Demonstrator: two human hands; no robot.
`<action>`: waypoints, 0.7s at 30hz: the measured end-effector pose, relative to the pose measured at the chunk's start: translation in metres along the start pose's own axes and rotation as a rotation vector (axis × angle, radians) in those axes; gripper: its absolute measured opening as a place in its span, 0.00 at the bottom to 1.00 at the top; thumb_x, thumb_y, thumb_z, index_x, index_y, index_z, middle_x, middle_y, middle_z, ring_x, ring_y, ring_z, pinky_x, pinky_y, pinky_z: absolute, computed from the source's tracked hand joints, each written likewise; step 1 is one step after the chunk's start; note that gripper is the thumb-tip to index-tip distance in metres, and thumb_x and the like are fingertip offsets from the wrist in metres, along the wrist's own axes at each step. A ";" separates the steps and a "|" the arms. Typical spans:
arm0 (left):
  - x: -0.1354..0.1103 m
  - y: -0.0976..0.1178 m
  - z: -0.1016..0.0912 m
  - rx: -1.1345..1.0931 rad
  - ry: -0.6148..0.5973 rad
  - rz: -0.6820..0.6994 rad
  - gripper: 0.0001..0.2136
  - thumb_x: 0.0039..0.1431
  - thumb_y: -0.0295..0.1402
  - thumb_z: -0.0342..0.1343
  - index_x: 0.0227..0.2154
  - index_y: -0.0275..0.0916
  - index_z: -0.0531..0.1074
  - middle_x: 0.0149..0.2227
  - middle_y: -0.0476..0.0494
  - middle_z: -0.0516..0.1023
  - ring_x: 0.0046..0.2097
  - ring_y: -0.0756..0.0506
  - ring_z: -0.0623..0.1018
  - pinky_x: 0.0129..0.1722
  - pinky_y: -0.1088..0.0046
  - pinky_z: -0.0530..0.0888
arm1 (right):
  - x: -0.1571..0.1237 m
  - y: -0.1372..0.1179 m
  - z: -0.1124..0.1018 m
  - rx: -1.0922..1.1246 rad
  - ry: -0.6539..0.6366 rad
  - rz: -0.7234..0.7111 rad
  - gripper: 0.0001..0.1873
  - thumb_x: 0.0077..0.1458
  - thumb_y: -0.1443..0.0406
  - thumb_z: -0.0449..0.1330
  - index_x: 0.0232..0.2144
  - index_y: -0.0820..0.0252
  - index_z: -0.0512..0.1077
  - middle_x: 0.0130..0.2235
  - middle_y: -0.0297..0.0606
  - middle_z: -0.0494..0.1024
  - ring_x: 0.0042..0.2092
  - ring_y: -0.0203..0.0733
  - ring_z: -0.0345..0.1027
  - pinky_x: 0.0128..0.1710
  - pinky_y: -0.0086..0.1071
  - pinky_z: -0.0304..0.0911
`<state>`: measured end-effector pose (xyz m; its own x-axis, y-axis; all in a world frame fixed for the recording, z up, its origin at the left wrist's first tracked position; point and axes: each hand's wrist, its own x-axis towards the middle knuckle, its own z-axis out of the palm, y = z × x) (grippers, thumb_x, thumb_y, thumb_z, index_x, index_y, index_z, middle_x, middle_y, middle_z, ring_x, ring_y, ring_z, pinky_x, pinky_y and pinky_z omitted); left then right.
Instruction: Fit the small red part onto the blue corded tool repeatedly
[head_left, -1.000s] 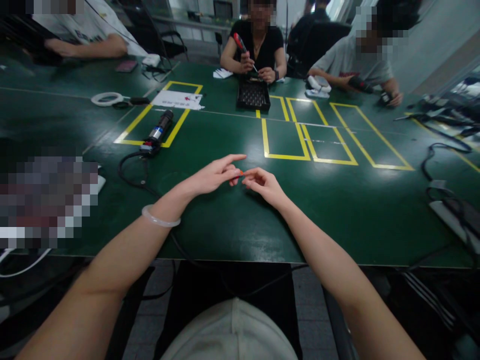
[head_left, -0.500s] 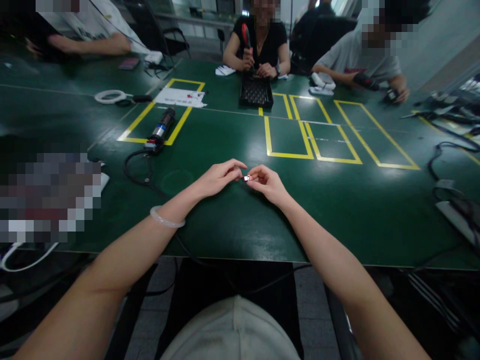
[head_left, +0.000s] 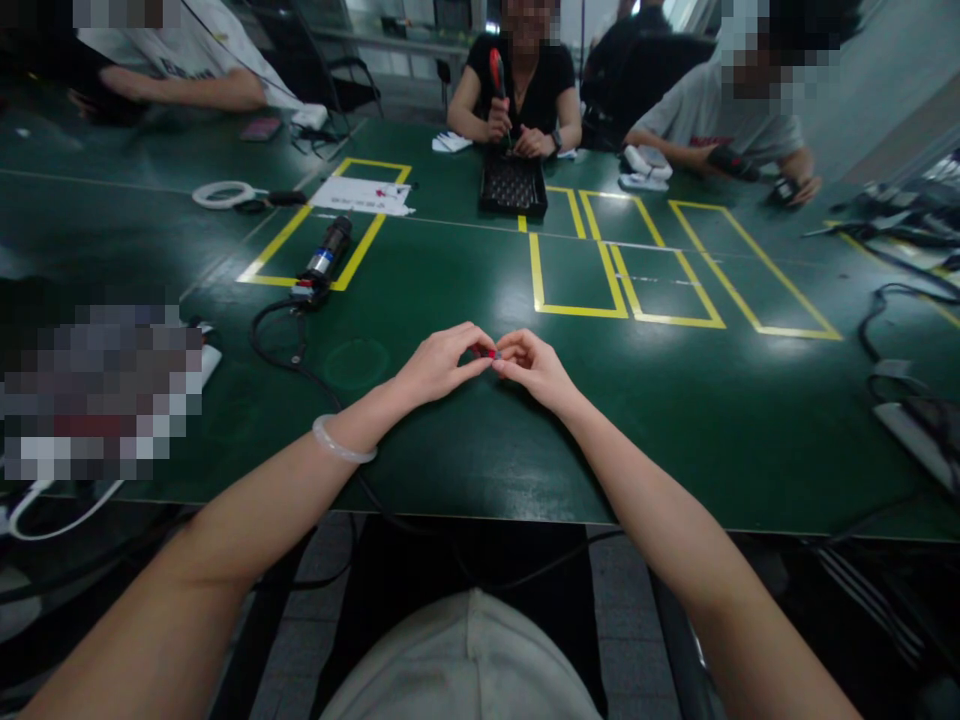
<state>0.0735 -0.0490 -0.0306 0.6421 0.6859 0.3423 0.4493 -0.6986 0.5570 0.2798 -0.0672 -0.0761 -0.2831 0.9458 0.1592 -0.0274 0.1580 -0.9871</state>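
Note:
A small red and dark piece [head_left: 489,353], too small to name, sits between my two hands above the green table [head_left: 465,450]. My left hand [head_left: 446,362] is closed, with its thumb and fingertips pinching the piece from the left. On the other side, the fingertips of my right hand [head_left: 534,365] are pinched on the same piece, and its other fingers are curled. Both sets of fingertips nearly meet and hide much of it. A pale bangle [head_left: 337,440] circles my left wrist.
A black cylindrical electric screwdriver [head_left: 326,255] with a cable lies ahead on the left, near a white paper [head_left: 360,194]. Yellow tape outlines [head_left: 581,311] mark the table. Opposite, a person [head_left: 517,100] holds a red-handled tool over a black tray [head_left: 512,208]. Other people sit on both sides.
My left thumb and fingers have closed onto the small piece, and my left hand has come slightly nearer the right. The piece now shows red instead of white. My right hand has hardly moved.

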 end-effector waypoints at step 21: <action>0.002 -0.004 0.000 -0.176 0.007 -0.087 0.11 0.63 0.38 0.58 0.42 0.36 0.75 0.40 0.42 0.81 0.42 0.44 0.80 0.46 0.67 0.75 | 0.001 0.001 -0.002 0.014 -0.004 -0.013 0.23 0.48 0.51 0.70 0.38 0.56 0.67 0.30 0.30 0.78 0.29 0.35 0.70 0.33 0.32 0.68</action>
<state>0.0728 -0.0450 -0.0319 0.6011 0.7441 0.2917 0.3868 -0.5903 0.7085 0.2813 -0.0652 -0.0766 -0.2862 0.9427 0.1718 -0.0448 0.1659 -0.9851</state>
